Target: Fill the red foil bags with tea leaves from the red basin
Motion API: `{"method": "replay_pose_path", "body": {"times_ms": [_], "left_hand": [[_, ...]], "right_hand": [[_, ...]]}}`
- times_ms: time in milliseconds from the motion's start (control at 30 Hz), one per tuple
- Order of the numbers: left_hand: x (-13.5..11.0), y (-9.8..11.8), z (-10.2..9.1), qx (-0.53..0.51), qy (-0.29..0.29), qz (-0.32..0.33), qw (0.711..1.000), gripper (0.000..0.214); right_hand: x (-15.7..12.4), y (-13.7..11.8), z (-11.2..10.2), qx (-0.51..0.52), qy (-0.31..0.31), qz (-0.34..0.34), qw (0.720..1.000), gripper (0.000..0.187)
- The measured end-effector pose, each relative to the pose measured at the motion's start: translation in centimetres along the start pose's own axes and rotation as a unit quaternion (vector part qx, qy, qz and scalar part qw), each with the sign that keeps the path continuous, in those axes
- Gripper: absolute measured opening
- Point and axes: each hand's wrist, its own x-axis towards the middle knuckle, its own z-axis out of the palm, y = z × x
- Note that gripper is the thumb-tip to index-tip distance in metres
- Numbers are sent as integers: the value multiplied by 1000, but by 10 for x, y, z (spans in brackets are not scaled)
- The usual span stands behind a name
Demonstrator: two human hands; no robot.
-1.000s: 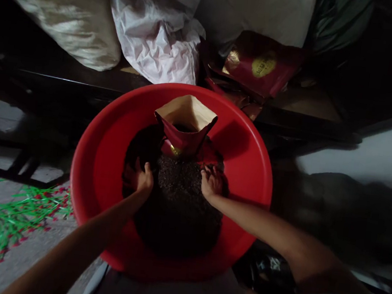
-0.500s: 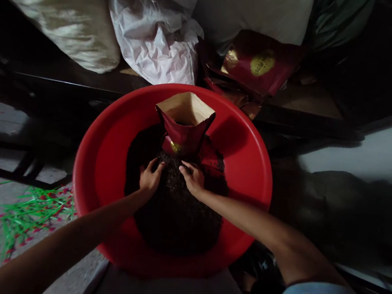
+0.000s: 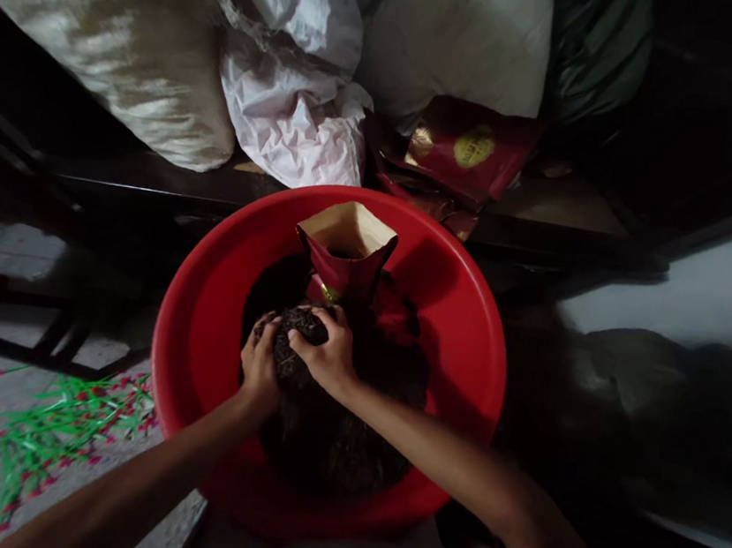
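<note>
A wide red plastic basin [image 3: 467, 366] holds a dark heap of loose dried tea leaves [image 3: 343, 458]. My left hand [image 3: 260, 372] and my right hand [image 3: 329, 354] cup a clump of these leaves between them, fingers curled around it from both sides. Just beyond my hands, an open dark red paper bag [image 3: 347, 272] stands upright in the basin. Its mouth faces up, showing a pale lining and dark contents low inside. A gold mark on its front is partly hidden behind my right hand.
Behind the basin, more dark red bags [image 3: 471, 149] lie on a dark shelf [image 3: 150, 181] beside a crumpled white sack [image 3: 298, 119] and a large pale sack [image 3: 158, 62]. Green strands with red tips [image 3: 63, 432] lie on the tiled floor at left.
My hands have gone from resting apart on the leaves to gathering a clump between them, slightly lifted. The view has tilted, so the basin and bag appear lower.
</note>
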Motion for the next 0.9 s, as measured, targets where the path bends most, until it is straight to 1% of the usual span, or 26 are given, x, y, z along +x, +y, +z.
{"method": "replay_pose_path", "body": {"times_ms": [33, 67, 100, 133, 167, 200, 233, 267, 300, 333, 367, 400, 433, 500, 567, 633, 700, 800, 900], "left_hand": [[4, 12, -4, -1, -7, 47, 999, 33], [9, 27, -7, 2, -15, 109, 994, 34], [15, 44, -7, 11, -17, 204, 979, 38], [22, 64, -6, 26, -22, 310, 950, 44], [30, 86, -2, 36, -24, 392, 919, 46], [38, 109, 6, 30, -22, 458, 888, 49], [47, 131, 16, 22, -32, 499, 866, 52], [55, 153, 29, 13, -47, 497, 867, 51], [63, 171, 45, -19, -47, 466, 883, 48], [70, 186, 61, -68, -28, 419, 905, 47], [75, 196, 77, -101, -41, 380, 918, 46], [80, 201, 92, -134, -67, 346, 926, 42], [83, 202, 105, -165, -75, 308, 934, 38], [86, 195, 123, -203, -71, 252, 944, 31], [89, 182, 132, -211, -44, 227, 950, 27], [93, 172, 135, -190, -27, 236, 953, 20], [97, 167, 135, -159, -22, 257, 953, 14], [101, 167, 135, -124, -24, 286, 950, 18], [99, 174, 129, -85, -54, 320, 942, 22]], "right_hand": [[6, -18, -5, -6, 13, -42, 999, 35], [14, -38, -12, -14, 31, -89, 995, 35], [23, -59, -19, -26, 50, -137, 989, 35], [34, -79, -28, -40, 68, -181, 980, 36], [47, -98, -37, -56, 82, -218, 971, 38], [62, -114, -46, -70, 92, -248, 962, 40], [78, -126, -55, -81, 99, -272, 954, 42], [96, -133, -62, -88, 103, -293, 946, 44], [115, -136, -69, -90, 109, -313, 939, 45], [132, -134, -74, -85, 116, -329, 933, 45], [148, -129, -77, -75, 123, -337, 930, 43], [162, -121, -80, -61, 127, -334, 932, 42], [173, -111, -82, -45, 127, -320, 938, 41], [186, -89, -85, -12, 115, -269, 956, 43], [190, -70, -86, 11, 106, -207, 973, 48], [189, -56, -87, 30, 116, -150, 981, 52], [187, -50, -86, 43, 124, -118, 984, 51], [186, -56, -80, 38, 103, -133, 985, 42], [185, -71, -78, 5, 55, -156, 986, 34]]}}
